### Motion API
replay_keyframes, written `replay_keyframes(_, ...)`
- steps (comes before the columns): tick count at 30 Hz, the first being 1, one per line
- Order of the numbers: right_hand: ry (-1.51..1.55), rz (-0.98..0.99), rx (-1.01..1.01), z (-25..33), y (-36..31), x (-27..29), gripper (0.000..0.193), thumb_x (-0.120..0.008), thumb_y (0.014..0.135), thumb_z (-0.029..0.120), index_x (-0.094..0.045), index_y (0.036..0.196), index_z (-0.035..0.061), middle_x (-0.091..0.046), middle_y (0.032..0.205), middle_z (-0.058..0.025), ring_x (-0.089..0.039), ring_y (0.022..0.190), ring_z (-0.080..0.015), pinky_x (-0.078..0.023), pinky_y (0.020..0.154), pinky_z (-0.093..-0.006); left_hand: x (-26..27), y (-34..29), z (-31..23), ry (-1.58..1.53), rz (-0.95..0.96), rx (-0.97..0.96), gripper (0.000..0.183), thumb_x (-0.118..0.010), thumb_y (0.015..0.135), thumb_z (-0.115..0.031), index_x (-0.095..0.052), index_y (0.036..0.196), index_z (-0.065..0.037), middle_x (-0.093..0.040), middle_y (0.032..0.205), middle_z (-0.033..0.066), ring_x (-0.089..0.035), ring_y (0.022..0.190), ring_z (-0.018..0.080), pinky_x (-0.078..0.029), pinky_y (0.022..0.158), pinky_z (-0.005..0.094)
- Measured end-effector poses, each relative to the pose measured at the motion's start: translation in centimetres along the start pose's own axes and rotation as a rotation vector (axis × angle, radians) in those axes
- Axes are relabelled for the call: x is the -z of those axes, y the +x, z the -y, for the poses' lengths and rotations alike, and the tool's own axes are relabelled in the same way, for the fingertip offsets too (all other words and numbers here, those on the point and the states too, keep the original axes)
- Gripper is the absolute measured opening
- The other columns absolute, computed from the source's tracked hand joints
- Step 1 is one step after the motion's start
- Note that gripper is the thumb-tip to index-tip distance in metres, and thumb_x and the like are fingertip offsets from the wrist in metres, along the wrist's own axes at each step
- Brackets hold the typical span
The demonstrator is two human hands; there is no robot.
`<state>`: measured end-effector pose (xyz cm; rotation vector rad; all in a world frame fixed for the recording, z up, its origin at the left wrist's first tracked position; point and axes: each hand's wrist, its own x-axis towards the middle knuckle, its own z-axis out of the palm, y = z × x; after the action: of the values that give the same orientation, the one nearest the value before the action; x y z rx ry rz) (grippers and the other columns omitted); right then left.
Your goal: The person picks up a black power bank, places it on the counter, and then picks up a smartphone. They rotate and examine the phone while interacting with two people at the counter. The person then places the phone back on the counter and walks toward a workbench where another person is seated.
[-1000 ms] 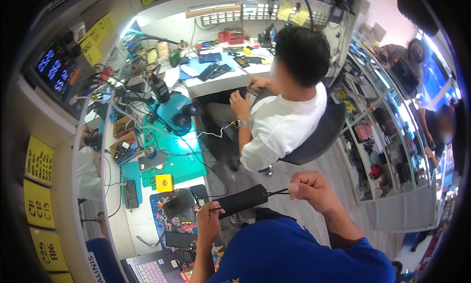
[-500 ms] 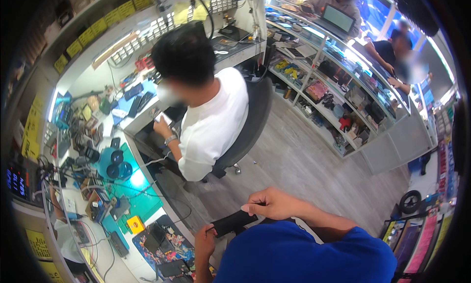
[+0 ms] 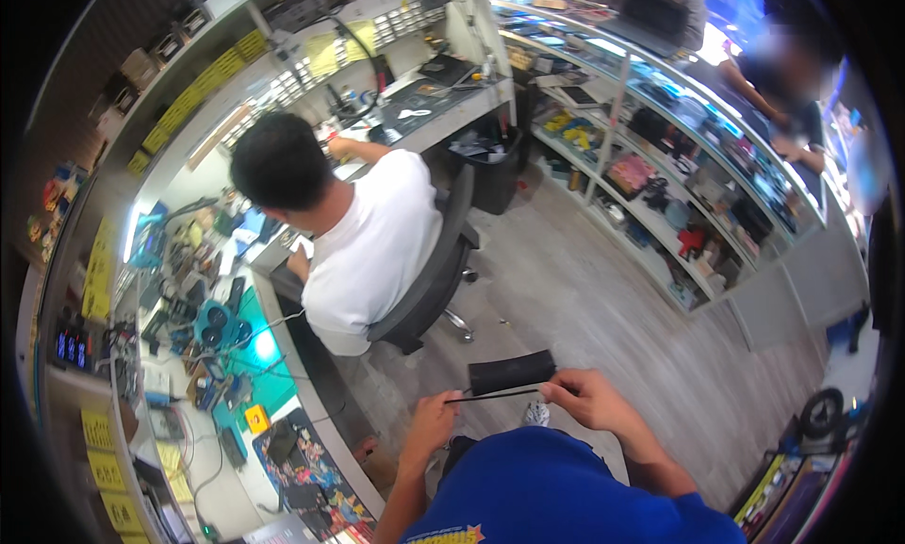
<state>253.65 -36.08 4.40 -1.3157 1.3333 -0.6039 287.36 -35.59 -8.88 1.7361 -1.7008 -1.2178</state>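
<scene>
My left hand (image 3: 434, 421) is closed on one end of a thin black strip (image 3: 492, 395). At the other end, my right hand (image 3: 582, 400) pinches the strip between thumb and fingers, so it spans the gap between my hands. Just beyond it is a flat, black, rectangular piece (image 3: 512, 371) with a soft-looking surface. I cannot tell whether the strip and this piece are joined, or exactly what kind of thing they are.
A person in a white shirt (image 3: 372, 252) sits on a black swivel chair (image 3: 434, 280) at the cluttered workbench (image 3: 253, 304) on my left. A glass display counter (image 3: 641, 96) runs along the far right, with people behind it. A black bin (image 3: 490, 172) stands beside the bench.
My hands have moved right and farther apart, and the thin strip now shows between them. The black piece sits beyond them. The seated person has leaned over the bench, one arm reaching out.
</scene>
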Motion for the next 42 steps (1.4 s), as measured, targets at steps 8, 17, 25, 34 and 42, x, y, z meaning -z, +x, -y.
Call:
replay_keyframes(8, -0.120, -0.014, -0.108, -3.3, -0.2, 0.6, 0.040, -0.075, 0.105, 0.038, -0.079, 0.097, -0.0009, -0.057, 0.064, -0.0043, -0.051, 0.062, -0.0113, -0.042, 0.058, -0.0338, -5.1, -0.6, 1.1, 0.074, 0.160, 0.033, 0.031, -0.059, 0.109, -0.028, -0.078, 0.119, -0.005, -0.078, 0.098, 0.0191, -0.076, 0.094, 0.0405, -0.059, 0.088, 0.0475)
replay_keyframes(17, -0.222, 0.032, -0.162, -2.9, 3.0, -6.6, 0.042, -0.075, 0.106, 0.040, -0.079, 0.097, -0.0008, -0.066, 0.068, -0.0071, -0.056, 0.063, -0.0126, -0.047, 0.060, -0.0334, -2.1, 0.7, 10.7, 0.153, 0.286, 0.063, 0.039, -0.056, 0.111, -0.040, -0.077, 0.109, -0.009, -0.077, 0.094, 0.0128, -0.074, 0.090, 0.0354, -0.056, 0.087, 0.0473)
replay_keyframes(25, -0.417, -0.050, -0.245, -5.1, 7.8, -14.5, 0.040, -0.078, 0.101, 0.045, -0.080, 0.100, 0.0052, -0.070, 0.074, -0.0081, -0.061, 0.068, -0.0169, -0.051, 0.067, -0.0370, 4.1, 4.5, 17.9, 0.197, 0.332, -0.060, 0.043, -0.064, 0.105, -0.049, -0.080, 0.107, -0.009, -0.079, 0.114, 0.0196, -0.073, 0.109, 0.0429, -0.056, 0.092, 0.0522)
replay_keyframes(34, -0.226, 0.197, -0.541, -23.0, 8.2, -25.7, 0.042, -0.079, 0.099, 0.042, -0.079, 0.110, 0.0016, -0.079, 0.091, -0.0140, -0.072, 0.085, -0.0214, -0.058, 0.081, -0.0407, 2.8, 8.2, 25.8, 0.516, 0.776, -0.097, 0.050, -0.065, 0.102, -0.056, -0.081, 0.122, -0.013, -0.079, 0.126, 0.0163, -0.072, 0.122, 0.0393, -0.055, 0.103, 0.0536)
replay_keyframes(42, -0.167, 0.144, -0.591, -25.8, 4.7, -23.2, 0.041, -0.077, 0.101, 0.042, -0.079, 0.110, 0.0017, -0.080, 0.092, -0.0134, -0.073, 0.087, -0.0217, -0.058, 0.082, -0.0407, -4.9, 7.8, 29.3, 0.407, 0.916, -0.046, 0.054, -0.066, 0.101, -0.058, -0.078, 0.128, -0.013, -0.079, 0.127, 0.0164, -0.073, 0.120, 0.0377, -0.055, 0.102, 0.0524)
